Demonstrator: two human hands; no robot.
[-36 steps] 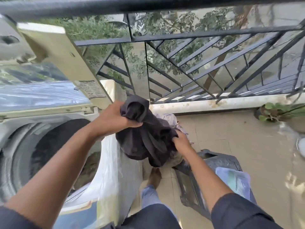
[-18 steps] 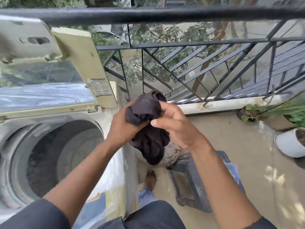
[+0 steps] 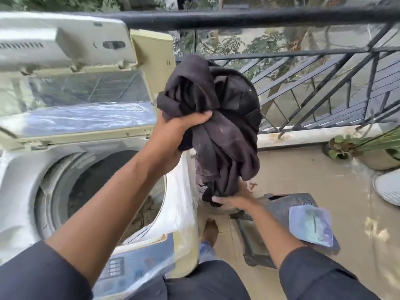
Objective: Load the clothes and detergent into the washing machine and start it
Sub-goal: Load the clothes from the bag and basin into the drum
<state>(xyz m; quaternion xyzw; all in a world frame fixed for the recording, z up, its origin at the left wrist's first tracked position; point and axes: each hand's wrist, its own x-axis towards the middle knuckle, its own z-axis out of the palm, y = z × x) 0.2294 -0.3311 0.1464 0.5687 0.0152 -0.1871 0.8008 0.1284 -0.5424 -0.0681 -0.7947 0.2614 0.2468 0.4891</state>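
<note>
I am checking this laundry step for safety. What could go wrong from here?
1. The dark garment is held beside the tub opening, not over it; loose folds could drop onto the floor.
2. It hangs close to the balcony railing; a swing might snag it.
3. The left hand grips only one bunch, the right hand holds the bottom; it may slip.

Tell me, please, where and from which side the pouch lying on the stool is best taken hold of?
I would pinch the pouch by its near right edge, coming from above on the right. It lies flat on the stool, and that corner seems to overhang the seat, leaving room for fingers underneath.
</note>
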